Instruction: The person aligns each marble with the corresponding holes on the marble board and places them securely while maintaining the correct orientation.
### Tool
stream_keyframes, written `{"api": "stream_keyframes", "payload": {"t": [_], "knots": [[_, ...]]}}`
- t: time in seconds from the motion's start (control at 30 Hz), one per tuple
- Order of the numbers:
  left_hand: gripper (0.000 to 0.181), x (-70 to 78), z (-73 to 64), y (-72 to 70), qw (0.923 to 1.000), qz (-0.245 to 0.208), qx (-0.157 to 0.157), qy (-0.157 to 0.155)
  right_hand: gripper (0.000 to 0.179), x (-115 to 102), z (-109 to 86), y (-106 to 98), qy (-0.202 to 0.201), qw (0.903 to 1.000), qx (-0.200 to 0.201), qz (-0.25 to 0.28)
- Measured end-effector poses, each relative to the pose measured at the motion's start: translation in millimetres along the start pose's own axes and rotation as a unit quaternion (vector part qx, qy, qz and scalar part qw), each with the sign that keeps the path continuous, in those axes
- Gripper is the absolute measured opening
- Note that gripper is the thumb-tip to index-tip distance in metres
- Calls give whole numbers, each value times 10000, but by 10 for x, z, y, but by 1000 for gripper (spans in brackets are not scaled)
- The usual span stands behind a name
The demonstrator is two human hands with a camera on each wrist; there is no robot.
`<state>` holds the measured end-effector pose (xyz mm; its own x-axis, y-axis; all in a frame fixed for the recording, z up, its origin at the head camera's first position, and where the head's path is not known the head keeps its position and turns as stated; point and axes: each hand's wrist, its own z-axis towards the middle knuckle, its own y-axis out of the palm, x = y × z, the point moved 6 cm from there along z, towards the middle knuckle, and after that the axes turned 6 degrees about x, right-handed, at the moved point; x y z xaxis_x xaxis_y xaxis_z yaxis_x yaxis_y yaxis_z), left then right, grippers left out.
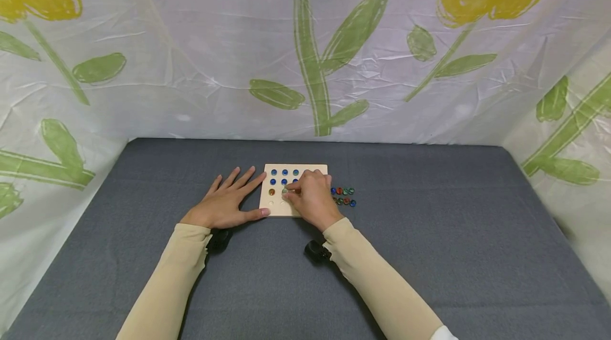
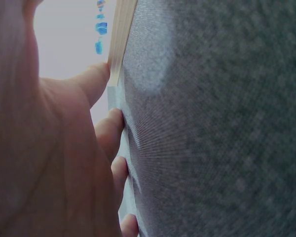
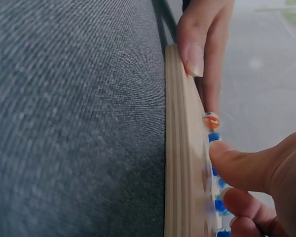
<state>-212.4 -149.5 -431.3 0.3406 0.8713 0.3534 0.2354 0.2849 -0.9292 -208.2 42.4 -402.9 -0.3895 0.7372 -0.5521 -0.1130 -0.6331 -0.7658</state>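
A pale wooden board (image 1: 289,211) with rows of round holes lies on the table. Blue marbles (image 1: 274,172) sit in its two far rows, and an orange marble (image 1: 271,192) is at the left of the third row. My right hand (image 1: 312,197) reaches over the board's right part, hiding some holes. Its thumb and index finger pinch a greenish marble (image 1: 284,191) at the third row's second hole. My left hand (image 1: 224,205) lies spread out, its thumb at the near left corner and its index fingertip at the left edge. The right wrist view shows the layered board edge (image 3: 176,148).
Loose marbles (image 1: 346,191) in blue, red and green lie in two short rows right of the board, partly behind my right hand. A dark grey cloth (image 1: 429,255) covers the table. A sheet (image 1: 205,64) with painted flowers hangs behind and at both sides.
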Motion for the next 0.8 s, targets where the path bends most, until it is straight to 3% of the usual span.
{"api": "stream_keyframes", "payload": {"t": [0.37,0.8], "knots": [[95,0,10,5,10000,-46,-31,24,16,-72,23,31,-180,9991,43,-370],[95,-25,14,20,10000,8,-56,22,20,-68,-3,-17,-147,9996,69,-212]]}}
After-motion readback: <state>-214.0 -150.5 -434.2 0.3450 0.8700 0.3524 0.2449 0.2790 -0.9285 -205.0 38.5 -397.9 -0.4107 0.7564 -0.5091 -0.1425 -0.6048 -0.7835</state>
